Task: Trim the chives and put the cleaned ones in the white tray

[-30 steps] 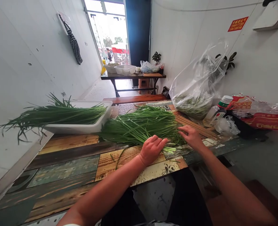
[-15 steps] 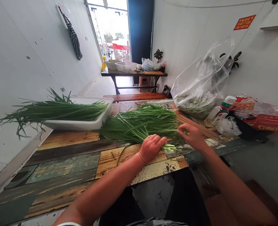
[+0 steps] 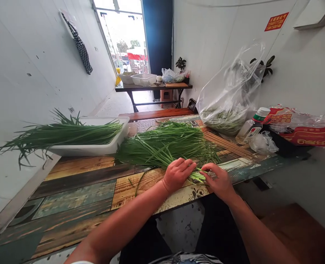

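Observation:
My left hand [image 3: 179, 174] is closed around a small bunch of garlic chives [image 3: 197, 176], whose pale stem ends stick out to the right of the fist. At those ends my right hand [image 3: 216, 179] pinches chive stems between thumb and fingers, close against the left hand. Behind both hands a wide heap of loose green chives [image 3: 162, 143] lies on the wood-patterned table [image 3: 76, 198], with ragged bits at its right end. To the left, more long chives [image 3: 76, 132] rest in a white plastic tray [image 3: 107, 148], their leaf tips hanging over its left side.
Thin brown sticks [image 3: 227, 143] lie right of the heap. Beyond them stand a clear plastic bag of greens [image 3: 223, 113], a bottle with a white cap [image 3: 257, 123], a crumpled small bag [image 3: 263, 143] and red packaging [image 3: 311, 134]. A second table [image 3: 151, 88] holds white tubs farther back.
My right hand has moved left and down from the heap's right end, bringing a chive stem to the bunch in my left hand. The left hand keeps its grip, and the view shifts slightly.

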Tool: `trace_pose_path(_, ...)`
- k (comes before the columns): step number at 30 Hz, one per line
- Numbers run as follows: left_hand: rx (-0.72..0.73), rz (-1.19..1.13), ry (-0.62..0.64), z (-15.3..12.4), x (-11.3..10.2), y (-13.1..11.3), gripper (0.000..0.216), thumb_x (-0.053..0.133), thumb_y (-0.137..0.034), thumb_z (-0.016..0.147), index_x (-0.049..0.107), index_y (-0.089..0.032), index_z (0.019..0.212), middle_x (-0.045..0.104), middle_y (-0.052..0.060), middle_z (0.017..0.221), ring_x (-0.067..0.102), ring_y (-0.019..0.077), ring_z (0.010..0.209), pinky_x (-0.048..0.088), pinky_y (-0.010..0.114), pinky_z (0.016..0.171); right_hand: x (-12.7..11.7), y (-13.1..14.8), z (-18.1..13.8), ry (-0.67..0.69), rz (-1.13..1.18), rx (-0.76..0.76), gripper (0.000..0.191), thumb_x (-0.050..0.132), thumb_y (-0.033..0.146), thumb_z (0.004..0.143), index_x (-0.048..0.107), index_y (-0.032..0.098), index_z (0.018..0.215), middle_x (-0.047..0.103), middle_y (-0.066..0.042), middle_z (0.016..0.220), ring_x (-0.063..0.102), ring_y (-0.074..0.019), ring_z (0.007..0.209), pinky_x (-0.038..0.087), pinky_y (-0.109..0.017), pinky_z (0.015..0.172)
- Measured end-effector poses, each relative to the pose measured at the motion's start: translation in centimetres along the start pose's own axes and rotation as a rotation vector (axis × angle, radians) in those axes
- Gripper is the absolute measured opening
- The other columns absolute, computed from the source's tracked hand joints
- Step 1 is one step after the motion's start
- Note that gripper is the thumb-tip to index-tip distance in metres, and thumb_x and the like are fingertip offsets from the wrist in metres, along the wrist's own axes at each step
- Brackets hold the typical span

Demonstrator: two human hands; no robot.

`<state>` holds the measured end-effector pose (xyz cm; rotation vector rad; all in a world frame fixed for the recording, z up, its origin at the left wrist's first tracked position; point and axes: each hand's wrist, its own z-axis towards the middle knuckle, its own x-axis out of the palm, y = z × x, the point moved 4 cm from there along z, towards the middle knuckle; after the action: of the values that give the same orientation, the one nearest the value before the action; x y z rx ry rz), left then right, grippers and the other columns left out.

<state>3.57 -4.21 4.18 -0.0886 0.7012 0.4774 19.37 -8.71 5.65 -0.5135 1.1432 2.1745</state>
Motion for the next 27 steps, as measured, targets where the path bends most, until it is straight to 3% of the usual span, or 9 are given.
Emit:
trace_pose_path(6, 0.060, 0.031, -0.006, -0.2, 0.2, -0.3, 0.026, 0.036, -0.022, 0.097, 0.060, -0.016, 0.103, 0.067, 0.006, 0.093, 0.056, 0.0134, 0.073, 0.048, 0.028, 0.068, 1.0, -0.1, 0.0, 0.056, -0.143, -0.122, 0.020, 0.050, 0.035, 0.091, 0.058, 0.020, 0.080, 0.063, -0.003, 0.074, 0.058, -0.0157, 0.070, 0.043, -0.027, 0.065)
trace_pose_path(11, 0.096, 0.078, 0.122, -0.2, 0.7, -0.5, 0.025, 0.035, -0.022, 0.097, 0.060, -0.015, 0.098, 0.065, 0.006, 0.086, 0.055, 0.0141, 0.073, 0.046, 0.028, 0.067, 1.4, -0.9, -0.5, 0.210, -0.390, -0.151, 0.037, 0.037, 0.034, 0.097, 0.047, 0.020, 0.064, 0.052, 0.000, 0.059, 0.047, -0.0135, 0.056, 0.032, -0.028, 0.055)
trace_pose_path(16, 0.126, 0.002, 0.146, 0.2, 0.9, -0.8, 0.024, 0.036, -0.023, 0.097, 0.060, -0.017, 0.099, 0.064, 0.004, 0.088, 0.053, 0.0130, 0.074, 0.044, 0.026, 0.068, 1.7, -0.8, -0.9, 0.244, -0.354, -0.164, 0.039, 0.032, 0.034, 0.098, 0.044, 0.020, 0.064, 0.050, 0.001, 0.059, 0.045, -0.0118, 0.055, 0.031, -0.026, 0.055)
trace_pose_path(19, 0.152, 0.001, 0.146, 0.2, 0.5, -0.7, 0.025, 0.036, -0.022, 0.097, 0.059, -0.018, 0.089, 0.059, 0.001, 0.071, 0.050, 0.0127, 0.068, 0.043, 0.026, 0.066, 1.9, -1.8, -1.6, 0.303, -0.317, -0.145, 0.037, 0.034, 0.034, 0.098, 0.045, 0.021, 0.065, 0.051, 0.001, 0.061, 0.046, -0.0121, 0.057, 0.033, -0.025, 0.056)
trace_pose_path(22, 0.135, 0.034, 0.120, 0.0, 0.2, 0.1, 0.026, 0.035, -0.023, 0.097, 0.056, -0.017, 0.083, 0.055, 0.000, 0.065, 0.049, 0.0133, 0.066, 0.042, 0.026, 0.064, 0.4, -4.1, -2.2, 0.302, -0.277, -0.065, 0.034, 0.037, 0.035, 0.096, 0.048, 0.021, 0.067, 0.054, 0.000, 0.065, 0.049, -0.0133, 0.060, 0.036, -0.026, 0.059)
trace_pose_path(27, -0.013, 0.026, 0.040, -0.3, 0.3, 1.5, 0.026, 0.037, -0.031, 0.096, 0.058, -0.016, 0.092, 0.061, 0.004, 0.072, 0.051, 0.0150, 0.069, 0.045, 0.028, 0.070, -4.3, -6.7, 0.2, 0.137, -0.202, 0.095, 0.035, 0.042, 0.043, 0.092, 0.055, 0.022, 0.067, 0.057, -0.001, 0.063, 0.052, -0.0147, 0.059, 0.040, -0.027, 0.056)
